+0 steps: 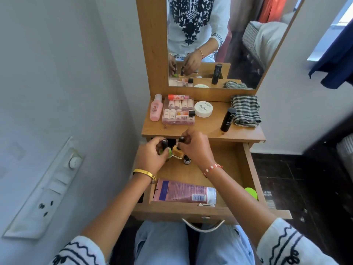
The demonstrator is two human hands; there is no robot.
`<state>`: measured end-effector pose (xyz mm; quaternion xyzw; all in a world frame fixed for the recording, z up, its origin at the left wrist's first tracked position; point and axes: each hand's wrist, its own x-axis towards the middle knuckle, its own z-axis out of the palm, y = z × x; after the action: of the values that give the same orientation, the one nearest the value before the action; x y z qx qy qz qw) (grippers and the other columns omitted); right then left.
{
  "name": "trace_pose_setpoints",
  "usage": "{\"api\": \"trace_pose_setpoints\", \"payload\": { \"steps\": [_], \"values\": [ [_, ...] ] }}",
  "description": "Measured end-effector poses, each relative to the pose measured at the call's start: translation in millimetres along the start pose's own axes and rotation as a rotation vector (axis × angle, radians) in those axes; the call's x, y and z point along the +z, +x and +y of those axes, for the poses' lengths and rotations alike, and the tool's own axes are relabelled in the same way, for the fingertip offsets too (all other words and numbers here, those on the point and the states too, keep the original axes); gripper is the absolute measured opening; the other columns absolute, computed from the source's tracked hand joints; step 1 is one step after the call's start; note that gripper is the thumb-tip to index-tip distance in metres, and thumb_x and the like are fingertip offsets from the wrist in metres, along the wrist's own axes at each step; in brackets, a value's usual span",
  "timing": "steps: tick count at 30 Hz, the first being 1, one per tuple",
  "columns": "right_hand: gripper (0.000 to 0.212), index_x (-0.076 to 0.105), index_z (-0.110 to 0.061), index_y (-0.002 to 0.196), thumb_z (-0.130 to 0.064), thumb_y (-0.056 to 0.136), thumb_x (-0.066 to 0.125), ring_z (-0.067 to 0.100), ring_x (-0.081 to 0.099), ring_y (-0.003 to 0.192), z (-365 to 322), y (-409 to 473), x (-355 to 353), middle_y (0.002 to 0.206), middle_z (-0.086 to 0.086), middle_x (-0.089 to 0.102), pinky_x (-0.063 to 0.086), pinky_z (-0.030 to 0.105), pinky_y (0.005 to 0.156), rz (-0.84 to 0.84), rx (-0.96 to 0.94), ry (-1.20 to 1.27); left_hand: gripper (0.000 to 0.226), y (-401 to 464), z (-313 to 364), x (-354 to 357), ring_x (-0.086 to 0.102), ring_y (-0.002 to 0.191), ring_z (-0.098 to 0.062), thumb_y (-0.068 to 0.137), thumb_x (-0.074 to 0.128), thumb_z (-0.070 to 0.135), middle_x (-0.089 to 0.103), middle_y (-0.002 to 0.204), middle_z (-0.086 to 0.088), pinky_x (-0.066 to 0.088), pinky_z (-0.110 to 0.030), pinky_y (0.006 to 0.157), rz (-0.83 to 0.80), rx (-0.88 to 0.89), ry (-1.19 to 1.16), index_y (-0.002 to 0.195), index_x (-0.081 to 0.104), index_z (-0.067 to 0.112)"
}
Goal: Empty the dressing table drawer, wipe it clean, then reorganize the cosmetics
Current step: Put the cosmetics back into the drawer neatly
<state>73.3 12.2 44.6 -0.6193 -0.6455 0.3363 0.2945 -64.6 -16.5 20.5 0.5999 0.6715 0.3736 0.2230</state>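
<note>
**Wooden drawer open, two small bottles in our hands**

Wood-grain surfaces frame all we see. Nearest to us, the open drawer [246, 169] sticks out over our knees, its metal handle [203, 226] at the front. Inside, along the front wall, a pink tube [183, 192] lies on its side, and a green lid [251, 193] shows in the right front corner.

Farther in, at the drawer's back left, our left hand [150, 156] curls its fingers round a green bottle [165, 150] with a dark cap. Just beside it our right hand [194, 146] pinches the dark cap of an amber bottle [177, 153]. A small dark bottle [187, 159] stands on the drawer floor close by.

Beyond, on the tabletop [208, 131], we see a pink bottle [156, 109] at the left, a clear box [178, 111] of little tubes next to it, then a white jar [203, 109], an upright black stick [228, 119] and a striped cloth [245, 110] at the right. The mirror [219, 41] stands behind.
</note>
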Motion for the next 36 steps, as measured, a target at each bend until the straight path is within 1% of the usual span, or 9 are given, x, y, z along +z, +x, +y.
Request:
{"api": "trace_pose_setpoints", "payload": {
  "steps": [4,7,9,11,15,19,23,29,36],
  "values": [
    [0.018,0.061,-0.01,0.101,-0.008,0.083,0.064,0.019,0.061,0.084,5,-1,10,0.095,0.009,0.066,0.053,0.028,0.071,-0.042,0.01,-0.09,0.027,-4,-3,7,0.065,0.095,-0.023,0.078,0.068,0.01,0.07,0.1,-0.008,0.054,-0.035,0.086,-0.117,-0.029,0.105,0.104,0.065,0.011],
    [0.024,0.061,-0.011,0.109,-0.011,0.085,0.064,0.021,0.062,0.09,9,-1,17,0.099,0.008,0.065,0.053,0.027,0.075,-0.053,0.013,-0.131,0.02,-6,-7,12,0.064,0.095,-0.024,0.078,0.068,0.008,0.069,0.1,-0.009,0.052,-0.03,0.08,-0.161,-0.027,0.212,0.097,0.064,0.009],
    [0.019,0.064,-0.01,0.104,-0.012,0.085,0.065,0.022,0.063,0.093,12,-1,22,0.099,0.008,0.066,0.052,0.027,0.078,-0.051,0.007,-0.151,0.016,-7,-9,15,0.063,0.095,-0.024,0.079,0.066,0.008,0.067,0.1,-0.01,0.048,-0.026,0.076,-0.186,-0.037,0.264,0.095,0.063,0.008],
    [0.013,0.064,-0.009,0.096,-0.012,0.084,0.066,0.023,0.064,0.092,14,-1,27,0.097,0.008,0.067,0.053,0.029,0.078,-0.052,0.007,-0.175,0.014,-9,-10,17,0.062,0.096,-0.025,0.081,0.064,0.008,0.066,0.101,-0.01,0.046,-0.027,0.076,-0.206,-0.046,0.305,0.095,0.062,0.008],
    [0.018,0.061,-0.006,0.099,-0.013,0.083,0.066,0.025,0.064,0.092,16,1,34,0.098,0.01,0.066,0.054,0.034,0.077,-0.055,0.002,-0.269,0.015,-6,-6,23,0.06,0.1,-0.027,0.085,0.058,0.006,0.063,0.105,-0.011,0.047,-0.031,0.08,-0.247,-0.02,0.397,0.1,0.059,0.007],
    [0.017,0.06,-0.005,0.101,-0.01,0.085,0.061,0.026,0.062,0.092,18,4,42,0.099,0.011,0.066,0.053,0.033,0.074,-0.065,-0.037,-0.337,0.015,-3,-5,25,0.058,0.099,-0.028,0.088,0.051,0.004,0.059,0.108,-0.013,0.045,-0.031,0.078,-0.253,-0.021,0.466,0.102,0.056,0.005],
    [0.017,0.06,-0.005,0.103,-0.009,0.086,0.059,0.026,0.063,0.091,23,9,44,0.099,0.011,0.066,0.054,0.035,0.076,-0.059,-0.073,-0.39,0.018,-5,-3,28,0.058,0.099,-0.027,0.092,0.043,0.006,0.056,0.11,-0.012,0.046,-0.031,0.077,-0.258,-0.013,0.518,0.108,0.051,0.007],
    [0.023,0.058,-0.009,0.11,-0.005,0.088,0.055,0.023,0.062,0.091,33,13,50,0.099,0.008,0.066,0.055,0.034,0.076,-0.034,-0.132,-0.479,0.023,-3,-1,29,0.059,0.102,-0.026,0.093,0.044,0.007,0.055,0.114,-0.011,0.048,-0.03,0.078,-0.261,0.013,0.571,0.115,0.049,0.008],
    [0.021,0.058,-0.011,0.109,-0.008,0.088,0.055,0.022,0.06,0.09,39,13,51,0.097,0.006,0.066,0.054,0.034,0.073,0.003,-0.196,-0.549,0.02,2,3,26,0.057,0.098,-0.03,0.09,0.043,0.002,0.053,0.111,-0.014,0.046,-0.032,0.078,-0.265,0.009,0.592,0.107,0.055,0.003]
  ]
}}
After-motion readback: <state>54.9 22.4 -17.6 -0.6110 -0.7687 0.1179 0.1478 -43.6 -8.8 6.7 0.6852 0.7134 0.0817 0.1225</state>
